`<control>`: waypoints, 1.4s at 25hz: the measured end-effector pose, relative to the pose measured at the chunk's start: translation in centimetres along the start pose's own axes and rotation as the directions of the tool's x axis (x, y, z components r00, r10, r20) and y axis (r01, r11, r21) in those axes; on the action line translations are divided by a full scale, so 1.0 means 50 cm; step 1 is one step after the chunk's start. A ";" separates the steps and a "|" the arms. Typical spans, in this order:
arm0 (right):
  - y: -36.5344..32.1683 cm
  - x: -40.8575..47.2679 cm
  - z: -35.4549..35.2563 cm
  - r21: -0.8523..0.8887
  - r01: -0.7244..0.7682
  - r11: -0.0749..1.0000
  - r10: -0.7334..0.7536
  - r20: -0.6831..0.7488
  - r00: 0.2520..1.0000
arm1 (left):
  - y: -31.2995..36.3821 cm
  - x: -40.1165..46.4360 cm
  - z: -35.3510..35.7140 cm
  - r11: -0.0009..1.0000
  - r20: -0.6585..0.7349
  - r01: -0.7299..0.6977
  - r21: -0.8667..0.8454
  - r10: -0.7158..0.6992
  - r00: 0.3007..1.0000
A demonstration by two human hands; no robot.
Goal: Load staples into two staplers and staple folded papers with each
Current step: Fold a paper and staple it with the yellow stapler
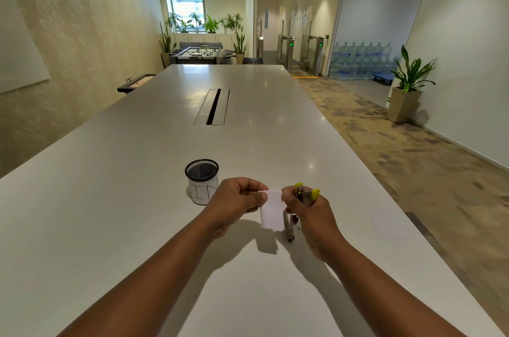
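My left hand (236,197) pinches the top left corner of a small folded white paper (271,210), which hangs just above the table. My right hand (308,215) grips a metal stapler with yellow ends (303,193), held upright against the paper's right edge. The stapler's lower metal part (290,226) sticks out below my fingers. I cannot make out a second stapler.
A black mesh cup (202,179) wrapped in a hand-lettered paper label stands just left of my left hand. Another white sheet (391,226) lies flat near the long white table's right edge (407,215). A cable slot (212,106) runs down the table's middle.
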State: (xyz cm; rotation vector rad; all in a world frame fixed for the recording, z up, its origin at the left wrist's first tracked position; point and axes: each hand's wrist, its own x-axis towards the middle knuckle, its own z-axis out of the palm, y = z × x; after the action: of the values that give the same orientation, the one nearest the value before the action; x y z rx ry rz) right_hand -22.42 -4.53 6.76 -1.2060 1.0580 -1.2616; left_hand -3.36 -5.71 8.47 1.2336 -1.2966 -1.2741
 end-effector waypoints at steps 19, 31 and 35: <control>-0.009 -0.009 -0.002 -0.088 -0.032 0.996 0.037 0.052 0.998 | 0.010 -0.011 0.007 0.989 0.025 -0.053 0.142 0.050 0.998; -0.011 -0.012 0.002 -0.126 -0.008 0.992 0.015 0.048 0.999 | 0.009 -0.011 0.001 0.987 0.063 -0.035 0.156 0.025 0.998; -0.011 -0.008 -0.002 -0.156 0.010 0.988 0.005 0.097 0.995 | 0.014 -0.010 -0.001 0.986 0.060 -0.041 0.164 0.031 0.998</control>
State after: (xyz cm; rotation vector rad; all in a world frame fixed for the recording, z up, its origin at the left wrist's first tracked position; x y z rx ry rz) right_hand -22.59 -4.09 7.25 -1.3739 1.1005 -1.1261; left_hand -3.30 -5.26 9.17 1.2906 -1.4845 -1.2030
